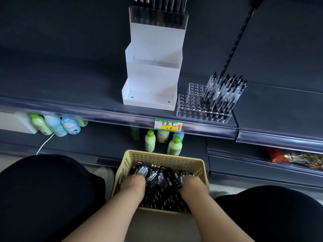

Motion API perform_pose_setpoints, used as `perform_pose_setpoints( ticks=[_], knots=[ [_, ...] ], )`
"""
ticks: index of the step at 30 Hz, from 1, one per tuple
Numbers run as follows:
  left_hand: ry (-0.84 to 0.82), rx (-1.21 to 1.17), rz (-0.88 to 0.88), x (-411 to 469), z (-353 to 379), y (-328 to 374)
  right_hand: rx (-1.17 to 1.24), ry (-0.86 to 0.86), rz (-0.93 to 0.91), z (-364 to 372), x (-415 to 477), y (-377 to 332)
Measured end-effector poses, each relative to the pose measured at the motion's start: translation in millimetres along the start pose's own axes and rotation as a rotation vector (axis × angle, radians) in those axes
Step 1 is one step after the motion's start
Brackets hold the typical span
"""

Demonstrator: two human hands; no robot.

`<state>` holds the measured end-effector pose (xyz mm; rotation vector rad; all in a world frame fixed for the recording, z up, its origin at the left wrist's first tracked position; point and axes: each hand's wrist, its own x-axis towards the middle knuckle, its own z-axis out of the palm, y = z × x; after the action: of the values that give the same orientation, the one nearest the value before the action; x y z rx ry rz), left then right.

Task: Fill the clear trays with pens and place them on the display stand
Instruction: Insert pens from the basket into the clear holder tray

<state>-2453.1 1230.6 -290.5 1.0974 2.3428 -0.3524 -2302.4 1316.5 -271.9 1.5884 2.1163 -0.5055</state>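
Loose pens (162,187) fill a yellow perforated basket (157,155) on the floor in front of the person, between two black-clad knees (43,193). The left hand (135,182) and right hand (192,185) are both pushed down into the heap, left and right of its middle. The fingers bend downward and the tips are buried among the pens, so it cannot be told whether either hand grips anything.

The clear trays (189,106), pierced with rows of round holes, stand on the dark shelf (70,84) above and behind the basket. Upright pens (225,92) occupy the holes on their right side and lean slightly. Just left of the trays, near or touching them, stands the white stepped display stand (152,67). Its top tier holds a row of dark pens (160,11).

A green-and-yellow price label (168,125) with a red arrow sits on the shelf's front edge. Green and blue bottles (150,140) stand on the lower shelf (104,142). A white cable (45,144) trails at the left, and red packets (297,158) lie at the far right.
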Motion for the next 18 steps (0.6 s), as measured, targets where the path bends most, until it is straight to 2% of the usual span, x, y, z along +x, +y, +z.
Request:
perform_pose_setpoints(
  ticks=[5,7,9,13,18],
  knots=[
    [0.102,-0.128,0.124,-16.2,-9.4,1.3,-0.2,-0.14,-0.083,-24.4,-11.9,11.5],
    [0.129,-0.22,0.19,-22.0,-12.0,0.3,-0.2,-0.125,-0.123,-29.5,-21.3,14.9],
    [0.174,-0.325,0.264,-27.6,-14.9,0.8,-0.064,-0.074,-0.134,-32.1,-28.7,18.8],
    [0.279,-0.588,0.357,-39.8,-28.1,9.0,0.363,-0.026,-0.198,-44.5,-45.8,17.8],
    [0.353,-0.824,0.42,-51.5,-47.7,25.5,0.52,0.116,-0.287,-60.4,-53.9,12.8]
  ],
)
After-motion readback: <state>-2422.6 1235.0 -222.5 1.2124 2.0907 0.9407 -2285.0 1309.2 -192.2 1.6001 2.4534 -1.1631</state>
